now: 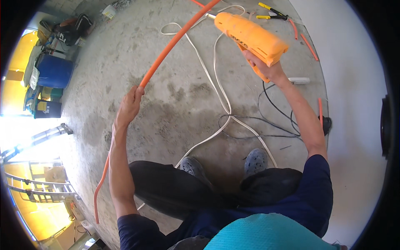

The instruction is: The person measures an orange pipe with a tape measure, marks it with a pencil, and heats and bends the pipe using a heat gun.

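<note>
My left hand (128,107) is wrapped round a long orange plastic conduit pipe (168,48), which curves up toward the far edge. Its other end hangs down past my left forearm to the lower left. In my right hand (266,68) is an orange heat gun (250,35), gripped by its handle. The metal nozzle points left at the pipe, close to it; I cannot tell whether they touch. A dark cord (266,95) runs down from the handle toward the floor at the right.
White cable (199,52) loops over the concrete floor between my feet. Yellow-handled cutters (275,16) and short orange pipe pieces (309,47) lie along the white wall (354,100), near a white power strip (299,80). A blue barrel (54,71) and ladder (39,135) stand left.
</note>
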The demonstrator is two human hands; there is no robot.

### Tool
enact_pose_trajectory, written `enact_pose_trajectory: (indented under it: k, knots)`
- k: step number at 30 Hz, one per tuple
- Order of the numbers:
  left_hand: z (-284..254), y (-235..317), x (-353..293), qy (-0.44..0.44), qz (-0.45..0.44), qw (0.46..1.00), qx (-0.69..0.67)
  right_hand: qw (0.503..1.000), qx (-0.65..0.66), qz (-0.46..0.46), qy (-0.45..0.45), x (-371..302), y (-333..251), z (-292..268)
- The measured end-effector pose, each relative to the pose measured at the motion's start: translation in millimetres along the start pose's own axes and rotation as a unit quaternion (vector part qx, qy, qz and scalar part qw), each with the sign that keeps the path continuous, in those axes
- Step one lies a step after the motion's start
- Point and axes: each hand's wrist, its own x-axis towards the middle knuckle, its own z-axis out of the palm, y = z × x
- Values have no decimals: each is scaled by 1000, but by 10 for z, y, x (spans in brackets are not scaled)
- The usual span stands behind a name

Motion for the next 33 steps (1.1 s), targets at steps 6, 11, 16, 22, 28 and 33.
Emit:
enact_pose_trajectory:
  k: [6, 11, 16, 22, 28, 33]
  knots:
    - [84, 141, 10, 5, 25, 1000, 9, 998, -2, -20, -67, -240, -124, 173]
    - [74, 281, 5, -9, 0, 1000, 10, 984, -74, -138, -90, -345, -18, 248]
    - [97, 376, -14, -10, -7, 1000, 7, 996, -30, -40, -80, -291, -9, 109]
    - [99, 304, -12, -11, 6, 1000, 16, 998, -48, -31, -34, -166, 107, -113]
    - [88, 279, -47, -11, 13, 1000, 19, 998, 34, 59, 10, -92, 12, -271]
    - [95, 224, -61, -7, 20, 999, 23, 996, 42, 56, 60, 1, 163, -354]
